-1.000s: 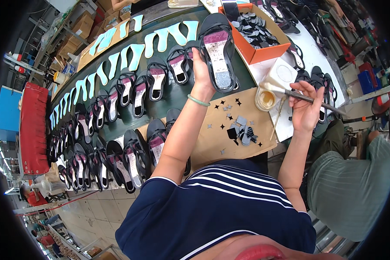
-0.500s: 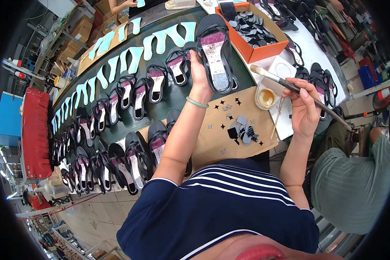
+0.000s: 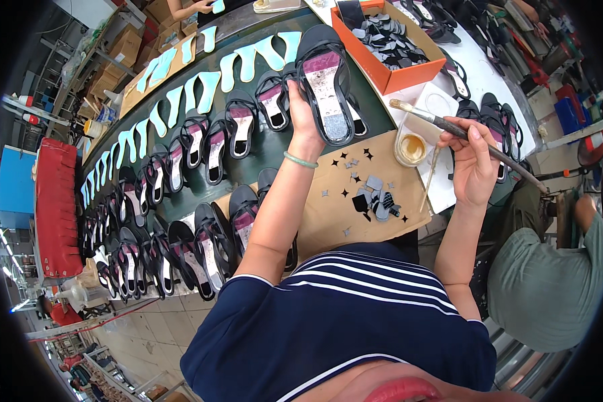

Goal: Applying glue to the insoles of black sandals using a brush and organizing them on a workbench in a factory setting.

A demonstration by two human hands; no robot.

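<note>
A black sandal [image 3: 328,100] is raised over the table, sole lining bare with a plum patch toward the toe and a grey patch at the heel. Gripping its left side is my left hand [image 3: 303,114], a green bangle on the wrist. My right hand [image 3: 474,161] pinches a dark-handled brush [image 3: 452,127], bristles pointing left toward the sandal but apart from it. Beneath the bristles sits a jar of yellowish glue [image 3: 410,149]. On a brown cardboard sheet [image 3: 315,218] lie grey and black cut pieces [image 3: 380,203] and small star shapes.
Rows of sandals [image 3: 216,151] and pale blue insoles [image 3: 201,90] cover the green table to the left. An orange box [image 3: 409,77] of grey pieces stands at the far right, with more sandals [image 3: 492,117] beyond my right hand. A person in green [image 3: 549,288] sits at right.
My left hand and the sandal have shifted slightly left. My right hand with the brush has moved a little to the right. The person in green has leaned slightly.
</note>
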